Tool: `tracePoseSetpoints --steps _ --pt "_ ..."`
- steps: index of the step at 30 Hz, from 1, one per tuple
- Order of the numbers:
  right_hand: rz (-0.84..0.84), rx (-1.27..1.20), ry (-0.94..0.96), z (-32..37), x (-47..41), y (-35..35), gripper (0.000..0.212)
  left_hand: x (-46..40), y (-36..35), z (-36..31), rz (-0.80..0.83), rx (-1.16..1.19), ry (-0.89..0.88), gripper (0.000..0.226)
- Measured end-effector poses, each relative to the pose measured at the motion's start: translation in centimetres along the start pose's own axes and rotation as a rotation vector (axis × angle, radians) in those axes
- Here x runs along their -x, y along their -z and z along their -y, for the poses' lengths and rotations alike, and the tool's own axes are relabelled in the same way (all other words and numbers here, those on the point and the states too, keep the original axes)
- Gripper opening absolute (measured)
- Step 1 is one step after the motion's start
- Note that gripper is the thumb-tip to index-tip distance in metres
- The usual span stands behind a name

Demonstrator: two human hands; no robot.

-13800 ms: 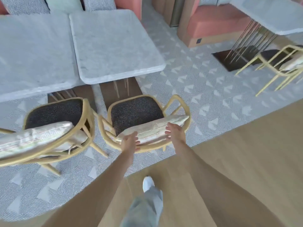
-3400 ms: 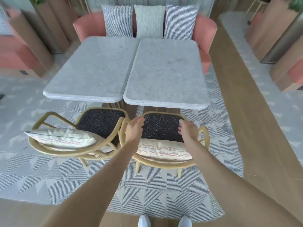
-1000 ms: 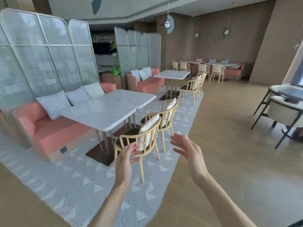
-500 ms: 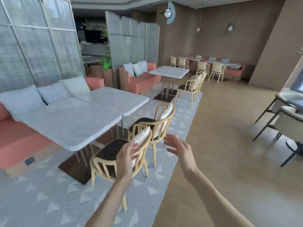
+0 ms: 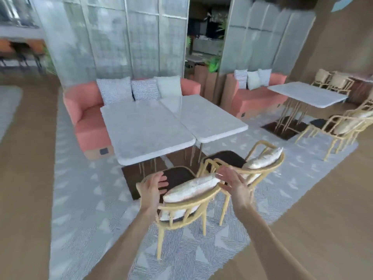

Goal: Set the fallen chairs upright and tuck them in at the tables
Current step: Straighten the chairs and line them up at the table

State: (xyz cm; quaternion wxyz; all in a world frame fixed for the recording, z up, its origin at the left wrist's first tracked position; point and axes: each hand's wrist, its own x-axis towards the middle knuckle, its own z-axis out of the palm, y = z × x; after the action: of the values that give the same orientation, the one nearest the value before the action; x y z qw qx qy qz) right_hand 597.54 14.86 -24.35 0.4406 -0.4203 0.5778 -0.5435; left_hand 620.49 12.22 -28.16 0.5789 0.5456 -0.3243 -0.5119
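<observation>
The near chair (image 5: 181, 199) stands upright between both hands, its back toward the person. The left hand (image 5: 152, 190) and right hand (image 5: 235, 185) flank its backrest, fingers spread, gripping nothing.

Two upright wooden chairs with dark seats and pale cushions: one chair (image 5: 181, 201) between the hands, the other (image 5: 260, 166) just beyond the right hand (image 5: 236, 184), both seemingly near the desk (image 5: 145, 130).
</observation>
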Motion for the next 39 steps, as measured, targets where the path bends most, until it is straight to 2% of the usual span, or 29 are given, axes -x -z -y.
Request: tracePoseSetpoints --steps 2,4,8,10,14,17,20,26,29,32,34,36,39 --pt "0.120 0.035 -0.055 -0.7 -3.5 1.9 0.067 -0.2 -2.2 1.2 -0.068 0.054 0.051 0.031" --pt "0.157 0.069 -0.129 -1.3 -6.4 3.3 0.077 -0.4 -3.8 2.0 -0.066 0.053 0.085 0.034" --pt "0.168 -0.005 -0.199 -2.8 -11.6 4.3 0.049 -0.8 -6.1 3.1 -0.166 0.033 0.119 0.031" --pt "0.193 -0.066 -0.236 -4.1 -13.2 4.1 0.046 -1.6 -6.4 4.0 -0.218 0.011 0.144 0.035" --pt "0.169 -0.109 -0.362 -7.1 -17.5 3.7 0.050 -5.7 -7.1 6.1 -0.292 0.017 0.201 0.057" --pt "0.064 -0.117 -0.548 -9.3 -20.6 3.7 0.039 -8.8 -7.9 8.4 -0.385 0.143 0.343 0.049" --pt "0.024 0.004 -0.701 -12.5 -23.0 4.2 0.031 -10.6 -8.3 12.1 -0.453 0.263 0.570 0.036" --pt "0.037 0.241 -0.859 -17.9 -26.7 3.8 0.026 -13.0 -8.1 17.5 -0.549 0.252 0.788 0.030" --pt "0.104 0.345 -0.872 -20.1 -27.8 2.8 0.028 -14.3 -7.9 19.3 -0.612 0.230 0.821 0.029" --pt "0.049 0.451 -0.879 -21.5 -29.2 2.3 0.039 -15.3 -8.1 20.1 -0.717 0.231 0.865 0.027" --pt "0.096 0.466 -0.938 -22.3 -29.4 2.1 0.041 -14.7 -8.5 20.9 -0.714 0.249 0.933 0.035" --pt "0.207 0.418 -0.992 -23.4 -29.2 2.0 0.034 -13.7 -9.6 21.5 -0.650 0.266 0.968 0.038" --pt "0.112 0.355 -1.016 -24.6 -29.2 1.1 0.022 -14.2 -10.3 22.2 -0.647 0.272 0.905 0.037"
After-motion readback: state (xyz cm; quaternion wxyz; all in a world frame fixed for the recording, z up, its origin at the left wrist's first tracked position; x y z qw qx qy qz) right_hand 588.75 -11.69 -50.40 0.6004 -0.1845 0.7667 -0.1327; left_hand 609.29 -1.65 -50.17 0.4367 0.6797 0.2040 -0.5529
